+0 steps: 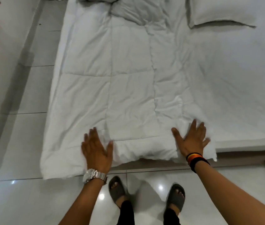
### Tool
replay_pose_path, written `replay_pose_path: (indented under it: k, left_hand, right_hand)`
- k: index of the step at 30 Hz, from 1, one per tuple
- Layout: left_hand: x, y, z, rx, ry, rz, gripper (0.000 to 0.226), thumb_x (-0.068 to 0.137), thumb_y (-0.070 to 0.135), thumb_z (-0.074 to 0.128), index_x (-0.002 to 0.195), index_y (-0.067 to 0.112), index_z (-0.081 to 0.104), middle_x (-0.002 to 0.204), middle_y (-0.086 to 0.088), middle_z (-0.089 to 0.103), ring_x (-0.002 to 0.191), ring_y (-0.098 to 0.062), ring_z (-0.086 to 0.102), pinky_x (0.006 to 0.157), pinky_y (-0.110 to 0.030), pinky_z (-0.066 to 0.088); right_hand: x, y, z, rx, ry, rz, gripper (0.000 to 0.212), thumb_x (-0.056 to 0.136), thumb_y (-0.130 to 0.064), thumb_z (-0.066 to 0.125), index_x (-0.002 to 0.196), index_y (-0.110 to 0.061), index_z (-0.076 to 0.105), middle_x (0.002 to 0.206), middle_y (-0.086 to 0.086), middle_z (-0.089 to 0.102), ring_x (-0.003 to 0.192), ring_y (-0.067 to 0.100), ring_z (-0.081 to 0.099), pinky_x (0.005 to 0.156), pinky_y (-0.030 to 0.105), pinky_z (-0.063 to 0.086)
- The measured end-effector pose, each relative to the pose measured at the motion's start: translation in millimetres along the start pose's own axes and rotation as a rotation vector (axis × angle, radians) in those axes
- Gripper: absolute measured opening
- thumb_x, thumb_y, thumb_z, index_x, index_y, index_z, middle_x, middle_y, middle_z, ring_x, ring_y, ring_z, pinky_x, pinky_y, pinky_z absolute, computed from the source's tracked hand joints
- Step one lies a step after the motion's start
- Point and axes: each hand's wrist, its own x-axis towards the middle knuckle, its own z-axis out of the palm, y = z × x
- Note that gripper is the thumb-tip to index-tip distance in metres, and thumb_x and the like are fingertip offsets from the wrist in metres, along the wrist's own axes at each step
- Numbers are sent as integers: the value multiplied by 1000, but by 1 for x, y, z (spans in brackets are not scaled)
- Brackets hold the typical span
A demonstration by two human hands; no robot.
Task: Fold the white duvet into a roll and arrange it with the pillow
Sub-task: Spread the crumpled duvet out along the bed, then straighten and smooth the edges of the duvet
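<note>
Your feet stand low in the frame. Both hands, left hand point(96, 148) and right hand point(191, 140), lie flat and open on the white duvet point(128, 88) mid-frame; pillow point(221, 10) upper right. Tuck that near edge tight, then roll evenly.

- Bed point(242, 78): white sheet, low on the tiled floor point(23, 192).
- Duvet point(120, 86): flat along the bed's left side, near end overhanging.
- Pillow point(221, 10): far right.
</note>
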Motion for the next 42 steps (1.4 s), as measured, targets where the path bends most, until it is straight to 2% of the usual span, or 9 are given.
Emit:
replay_pose_path:
  k: [8,16,19,23,27,30,33,38,42]
  left_hand:
    - [-43,137,116,65,-34,73,79,101,58,34,166,16,19,173,-8,19,161,-31,8,127,-59,-3]
    - [-149,170,140,132,-79,331,113,79,85,56,167,24,19,175,-11,4,162,-35,1,127,-55,-2]
    - [-142,182,147,210,-94,363,115,69,61,83,164,25,29,174,-13,13,161,-37,9,127,-58,4]
    - [-100,203,127,124,-23,436,65,64,10,88,127,16,73,136,-12,68,131,-43,58,111,-64,38]
    - [-89,232,82,-264,75,421,32,80,17,62,107,21,78,98,1,78,90,-20,72,80,-35,56]
    - [-115,267,75,-301,37,455,41,84,31,59,124,30,69,112,4,76,101,-9,64,89,-16,44]
    - [-134,294,101,-120,-250,469,64,96,56,42,152,27,51,154,-3,56,142,-19,46,119,-35,31]
    - [-130,253,128,-178,-453,417,93,95,80,33,168,28,5,176,8,5,161,-7,-2,130,-37,-5]
    - [-118,202,121,-161,-187,274,83,101,72,9,166,21,23,173,2,22,161,-15,11,130,-46,8]
  right_hand:
    - [34,34,-22,100,-286,93,172,35,-111,51,162,-22,-25,172,15,22,156,36,23,124,64,9]
    - [23,71,-31,695,-327,181,97,89,-70,65,165,-28,22,166,2,40,147,29,45,115,34,35]
    - [37,98,-42,685,-370,154,77,90,-54,75,152,-20,47,152,4,55,135,26,55,111,34,43]
    - [43,99,-58,721,-221,41,47,88,-39,82,126,-20,62,115,-3,69,108,21,66,88,28,54]
    - [30,97,-80,818,9,76,43,83,-40,86,116,-27,63,106,-12,66,100,15,66,71,11,44]
    - [21,82,-94,1070,-169,254,68,85,-67,72,130,-17,66,124,6,71,114,23,68,93,26,54]
    - [16,73,-108,1340,-581,388,91,79,-93,49,133,-22,71,126,15,74,118,33,70,102,47,56]
    - [25,87,-106,1029,-640,216,32,92,-47,76,112,-22,77,106,3,80,84,8,78,63,21,59]
    - [27,85,-85,853,-472,182,61,91,-22,76,145,-16,49,137,5,63,112,21,65,93,33,54]
